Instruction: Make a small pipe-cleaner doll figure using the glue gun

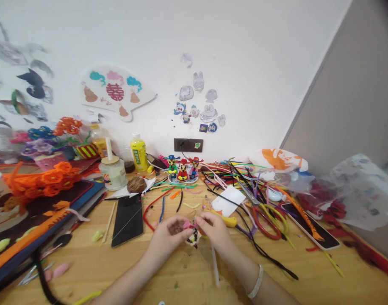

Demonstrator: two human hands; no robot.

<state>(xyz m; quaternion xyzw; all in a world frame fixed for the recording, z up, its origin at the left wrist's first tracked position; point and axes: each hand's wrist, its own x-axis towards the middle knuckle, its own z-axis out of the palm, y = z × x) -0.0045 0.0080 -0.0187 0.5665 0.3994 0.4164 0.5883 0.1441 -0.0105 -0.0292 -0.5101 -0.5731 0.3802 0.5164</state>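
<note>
From the head camera, both hands meet over the middle of a wooden table (187, 271). The left hand (168, 232) and the right hand (213, 226) are each pinched closed on a small fuzzy figure (192, 235) of pink, white and dark pipe cleaner, held between them just above the tabletop. A white bracelet (256, 281) sits on the right wrist. Just left of the hands lies a black phone (128, 220). Beyond them stand three little figurines (183, 169), a yellow bottle (138, 152) and a jar (112, 171). A tangle of loose pipe cleaners (245, 182) spreads to the right, orange flowers (44, 180) to the left.
</note>
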